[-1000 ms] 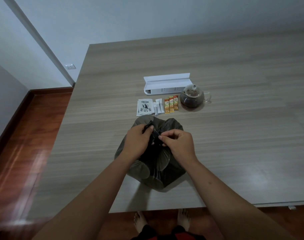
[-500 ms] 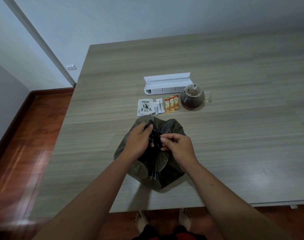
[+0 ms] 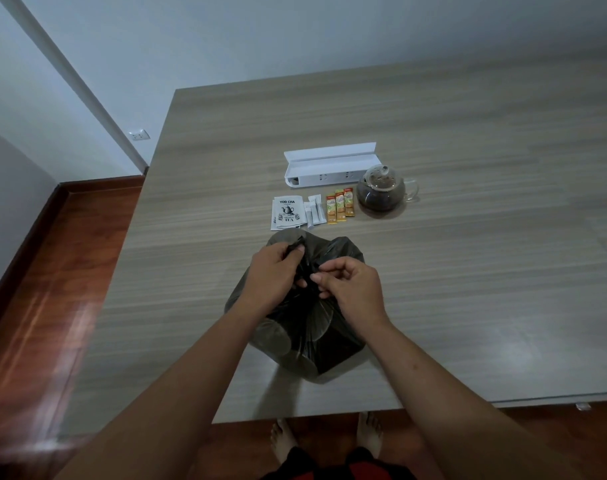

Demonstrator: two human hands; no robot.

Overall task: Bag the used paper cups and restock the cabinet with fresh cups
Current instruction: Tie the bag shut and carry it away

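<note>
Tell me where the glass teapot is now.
In the head view, the glass teapot stands on the table, right of the orange sachets, beside the white box.

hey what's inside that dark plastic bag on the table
Through the dark bag, round paper cup shapes show faintly. Both hands cover its gathered top, so the count stays hidden.

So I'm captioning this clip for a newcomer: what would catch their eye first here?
First, the two hands, left hand and right hand, pinching the gathered neck of a dark plastic bag near the table's front edge, with round cup shapes showing through it. Behind it sit a glass teapot of dark tea, sachets and a white box.
</note>
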